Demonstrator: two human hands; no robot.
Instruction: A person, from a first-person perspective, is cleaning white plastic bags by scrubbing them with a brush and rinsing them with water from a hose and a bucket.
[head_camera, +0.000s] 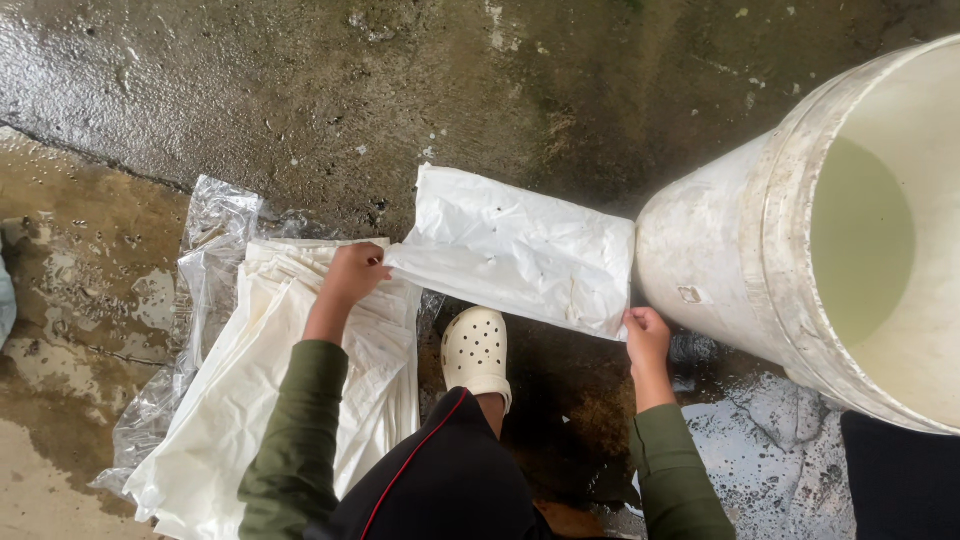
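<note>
A white plastic bag (520, 245), crumpled and dotted with small holes, is stretched flat between my two hands above the wet floor. My left hand (350, 275) grips its left near corner, just over a stack of cream-white bags (250, 390) that lies on a clear plastic sheet (205, 250). My right hand (648, 338) pinches the bag's right near corner, close to the side of a large white bucket (730, 260). Both arms wear green sleeves.
The bucket stands at the right and holds pale greenish water (860, 240). My foot in a white perforated clog (476, 350) rests between my hands. The concrete floor (300, 90) is wet and stained, with puddles at the left.
</note>
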